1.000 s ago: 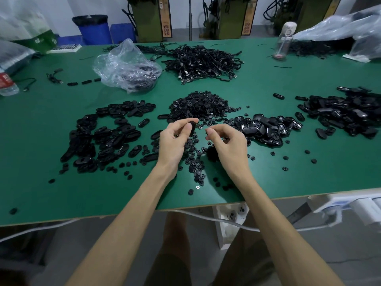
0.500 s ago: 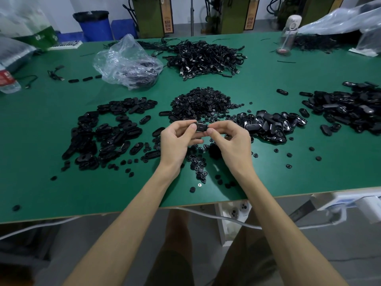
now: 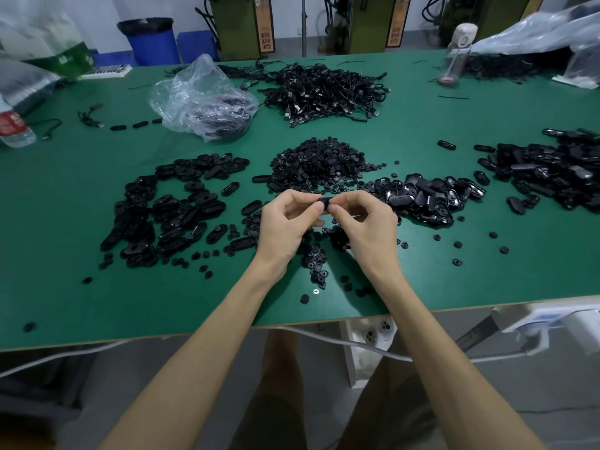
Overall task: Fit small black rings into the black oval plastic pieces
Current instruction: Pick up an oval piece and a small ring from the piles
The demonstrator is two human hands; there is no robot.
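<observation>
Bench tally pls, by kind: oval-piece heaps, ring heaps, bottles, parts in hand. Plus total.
Oval-piece heaps: 3, at left, centre-right and far right
Ring heaps: 1, with loose rings strewn in front
Bottles: 2
Parts in hand: 1, a black piece pinched between left hand and right hand
Total: 7

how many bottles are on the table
2: a water bottle with a red label at the left edge of the green table, and a clear bottle with a pale lid at the far right. The bags may hide others.
</observation>
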